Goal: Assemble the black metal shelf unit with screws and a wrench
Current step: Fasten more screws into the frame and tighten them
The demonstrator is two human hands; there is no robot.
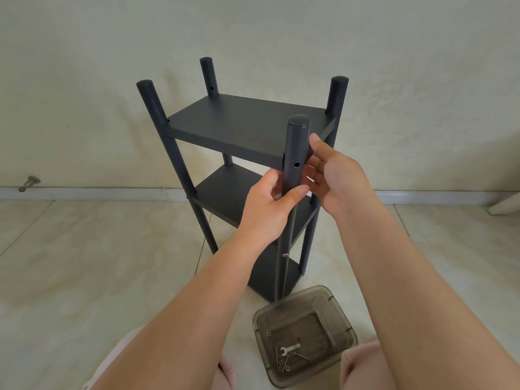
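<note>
Both gripping near post of shelf unit: left hand fingers curled round it, right hand pinching beside screw hole. Wrench in tray.

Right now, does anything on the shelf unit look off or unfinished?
Yes. The near post has an open screw hole at top-shelf level, and the far left post shows another. The left hand grips the near post; the wrench lies in the tray.
</note>
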